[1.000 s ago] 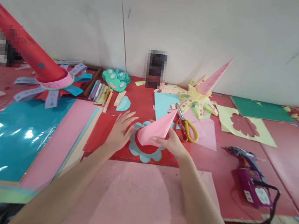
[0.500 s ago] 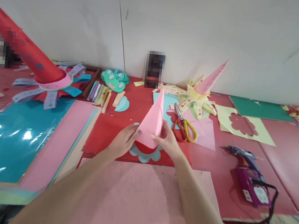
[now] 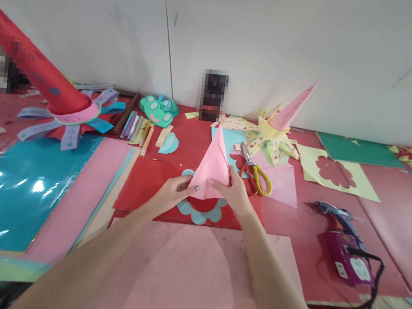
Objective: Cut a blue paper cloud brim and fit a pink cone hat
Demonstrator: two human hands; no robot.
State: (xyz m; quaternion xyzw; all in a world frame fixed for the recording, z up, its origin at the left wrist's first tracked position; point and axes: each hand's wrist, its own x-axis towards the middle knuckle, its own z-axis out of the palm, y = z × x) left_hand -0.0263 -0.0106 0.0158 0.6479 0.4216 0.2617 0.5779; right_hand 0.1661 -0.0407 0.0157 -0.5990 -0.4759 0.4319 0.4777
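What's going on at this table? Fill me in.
A person is holding a pink paper cone in both hands, the left hand on one side of its wide end and the right hand on the other. A light-blue scalloped paper ring lies beneath it on a red sheet. Scissors lie beside the right hand, and a glue gun lies farther right.

Pale grey wall [image 3: 290, 41] with thin dark seam, red tabletop [image 3: 279, 229]

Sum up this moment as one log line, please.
left hand: on pink paper cone | right hand: on cone | scissors: beside right hand | blue scalloped ring: below cone
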